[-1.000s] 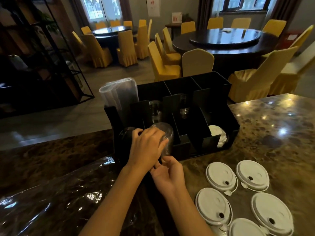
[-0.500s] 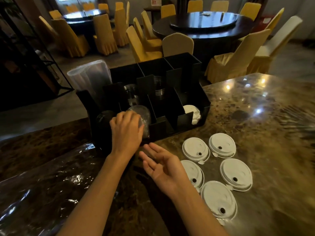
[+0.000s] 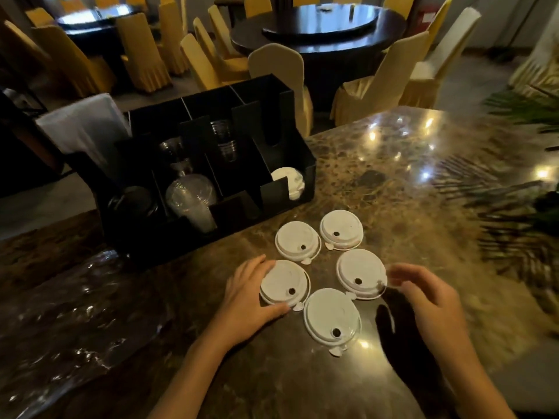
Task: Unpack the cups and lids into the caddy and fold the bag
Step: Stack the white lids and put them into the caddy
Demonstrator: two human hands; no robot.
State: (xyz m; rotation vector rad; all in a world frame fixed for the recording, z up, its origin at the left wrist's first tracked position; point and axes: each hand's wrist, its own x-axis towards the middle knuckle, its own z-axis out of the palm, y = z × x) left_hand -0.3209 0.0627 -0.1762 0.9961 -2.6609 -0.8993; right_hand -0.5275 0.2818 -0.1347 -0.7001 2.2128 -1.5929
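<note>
Lids: five white round lids lie flat on the marble counter [image 3: 423, 182], just in front of the black caddy [image 3: 298, 164]. Rear row: rear left lid [image 3: 298, 241] and rear right lid [image 3: 341, 229]. Middle row: near left lid [image 3: 284, 282] and right lid [image 3: 360, 272]. The front lid [image 3: 331, 317] lies nearest the person. Each lid shows a dark sip hole and a small tab at its edge.

Left hand [image 3: 246, 300]: fingers curve round the left rim of the near left lid, with the thumb against its lower edge; the hand grips this lid, which lies flat on the counter.

Right hand [image 3: 429, 300]: fingers are loosely spread and slightly curled just beside the right edge of the right lid. The fingertips are blurred; contact with the lid cannot be determined, and the hand holds nothing visible.

Caddy contents: clear cups [image 3: 192, 198] lie on their side in a front compartment; a further clear cup stack [image 3: 225, 143] stands in a rear compartment. White lids in caddy [image 3: 290, 182] occupy the front right compartment. A plastic-wrapped sleeve [image 3: 84, 128] stands tilted at the caddy's left end.

Clear plastic bag [image 3: 78, 313]: lies crumpled and flat on the counter, left of the left forearm.

Background: yellow-covered chairs [image 3: 139, 52] surround dark round tables [image 3: 317, 28].
</note>
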